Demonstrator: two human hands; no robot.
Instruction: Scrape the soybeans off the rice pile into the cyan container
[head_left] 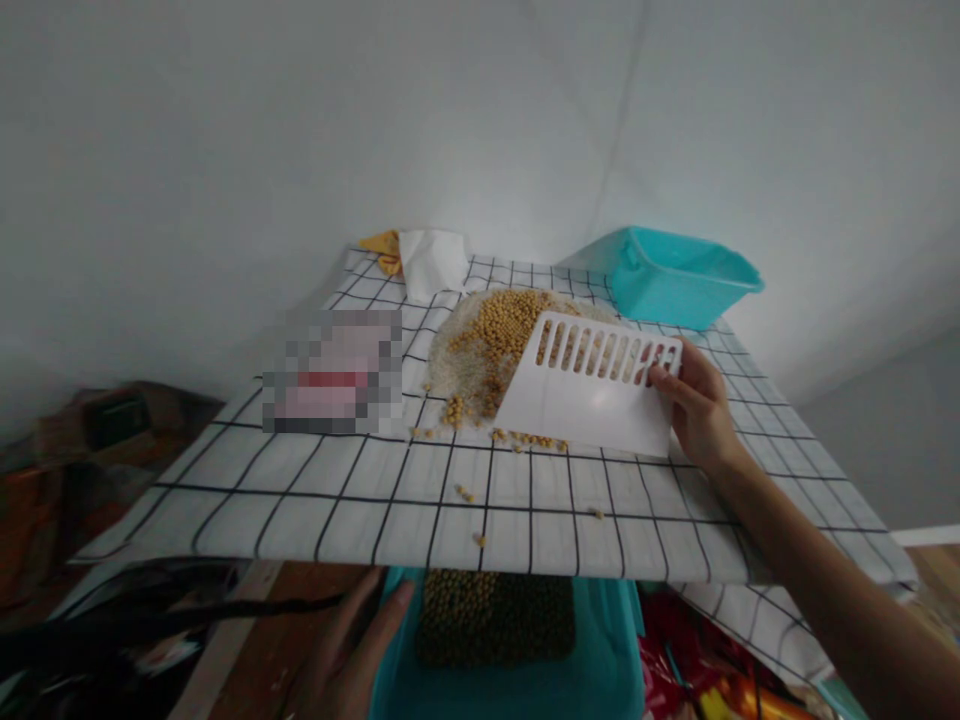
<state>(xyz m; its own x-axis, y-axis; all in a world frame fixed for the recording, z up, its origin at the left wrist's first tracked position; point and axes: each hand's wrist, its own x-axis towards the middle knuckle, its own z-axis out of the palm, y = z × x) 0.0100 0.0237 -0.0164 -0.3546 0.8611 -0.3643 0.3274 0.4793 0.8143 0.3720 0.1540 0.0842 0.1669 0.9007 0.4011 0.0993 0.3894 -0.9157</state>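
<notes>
Tablecloth (300, 500), white with black checks, spans the middle. Under its near edge at 6 o'clock sits a teal basin (600, 680) holding soybeans (495, 615). The left hand (345, 650) lies against its 9 o'clock wall, fingers loosely spread; whether they clasp it I cannot tell. A teal tub (675, 275) stands at 1 o'clock. The right hand (697, 405) pinches the 3 o'clock end of a white slotted scraper (592, 405), which rests against the soybean-and-rice pile (502, 330) at 12 o'clock. Stray beans (525, 438) lie just below it.
</notes>
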